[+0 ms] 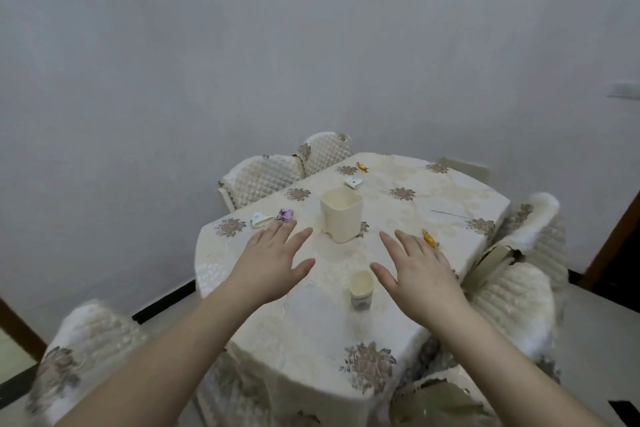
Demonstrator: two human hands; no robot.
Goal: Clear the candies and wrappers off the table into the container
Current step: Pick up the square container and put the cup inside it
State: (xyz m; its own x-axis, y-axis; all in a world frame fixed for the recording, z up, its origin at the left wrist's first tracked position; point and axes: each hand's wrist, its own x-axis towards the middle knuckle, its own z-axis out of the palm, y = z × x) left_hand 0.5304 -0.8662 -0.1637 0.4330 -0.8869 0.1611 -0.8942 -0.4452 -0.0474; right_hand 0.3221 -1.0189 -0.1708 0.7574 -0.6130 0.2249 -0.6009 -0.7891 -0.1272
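**Both hands spread flat above the table, candies and wrappers scattered around the cream container**

The tall cream plastic container point(341, 217), square with rounded corners and open at the top, stands upright near the middle of the table point(450, 204), which is covered by a cream cloth with brown flower motifs. Beyond the container, toward the far edge, lies a crumpled white wrapper point(353, 182), and farther still a small golden-wrapped candy point(362, 167). To the left of the container sit a purple crumpled wrapper point(285, 214) and, just beside it on the outer side, a white and pale green wrapper point(259, 219). To the right of the container lies a second golden-wrapped candy point(429, 238).

The left hand point(273, 262) hovers palm down, fingers spread wide and holding nothing, on the near left of the container; its fingertips reach close to the purple wrapper, though whether they touch it cannot be told. The right hand point(417, 269) is likewise flat, open and empty on the near right of the container, its outer fingers just beside the nearer golden candy.

Nearer than the container, between the two hands, a small cream cup point(361, 289) stands upright. Chairs with quilted cream covers point(263, 177) surround the table, against a plain white wall point(207, 62).
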